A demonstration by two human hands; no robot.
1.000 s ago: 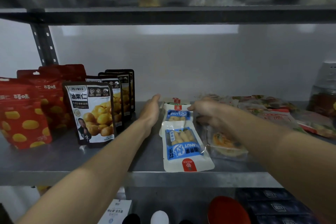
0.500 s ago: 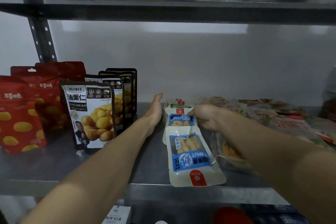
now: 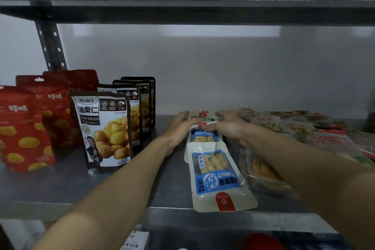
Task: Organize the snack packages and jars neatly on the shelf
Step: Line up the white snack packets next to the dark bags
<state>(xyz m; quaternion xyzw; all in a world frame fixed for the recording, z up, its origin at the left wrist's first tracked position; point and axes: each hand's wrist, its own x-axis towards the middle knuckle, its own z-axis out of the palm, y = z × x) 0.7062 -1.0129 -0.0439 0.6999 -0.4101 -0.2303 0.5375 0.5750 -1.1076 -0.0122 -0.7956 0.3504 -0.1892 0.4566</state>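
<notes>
- metal shelf (image 3: 60,189): grey deck that bears all the goods noted below; a second shelf (image 3: 182,12) runs above it, carried by a perforated upright post (image 3: 50,46) at the left.
- red pouches (image 3: 24,128): three seen, standing upright at the far left, staggered one behind another, yellow spots on the front.
- chestnut pouches (image 3: 105,128): four seen, black and white, upright in a file running from front to back, just beside the red pouches.
- clear snack packs (image 3: 304,134): lying flat in a loose, overlapping heap on the right side of the deck; count cannot be told.
- peanut packs (image 3: 217,176): white and blue, lying flat in an overlapping line down the middle of the deck; the nearest reaches the front edge, the farthest lie near the back wall.
- left hand (image 3: 176,128): fingers straight and together, laid against the left edge of the rear peanut packs; nothing gripped.
- right hand (image 3: 227,126): fingers extended, resting on top of the rear peanut packs from the right, opposite the left hand; nothing gripped.
</notes>
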